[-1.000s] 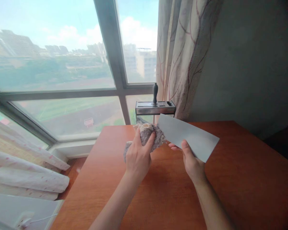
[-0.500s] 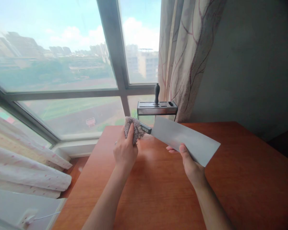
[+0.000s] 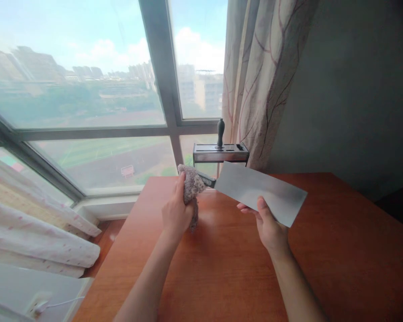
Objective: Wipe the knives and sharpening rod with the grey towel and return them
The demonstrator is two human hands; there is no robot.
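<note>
A cleaver (image 3: 260, 190) with a broad grey blade is held up over the table, its handle (image 3: 206, 180) pointing left. My right hand (image 3: 270, 228) grips the blade by its lower edge, thumb on the near face and fingertips showing beneath. My left hand (image 3: 177, 210) is closed around a fuzzy grey-brown cloth (image 3: 190, 183), which wraps the end of the handle. Part of the cloth hangs below the left fingers. Behind the blade stands a metal knife rack (image 3: 220, 154) with a dark-handled tool (image 3: 220, 134) upright in it.
The reddish-brown wooden table (image 3: 215, 277) spreads under both hands. Beyond it are a large window (image 3: 168, 129), a patterned curtain (image 3: 265, 67) and a dark wall (image 3: 349, 98). At left hang pale curtains (image 3: 36, 232), with a socket and white cable (image 3: 65, 302) below.
My left hand has turned on the handle, and the cloth now hangs down beneath its fingers. The blade has tilted slightly, while my right hand keeps its hold.
</note>
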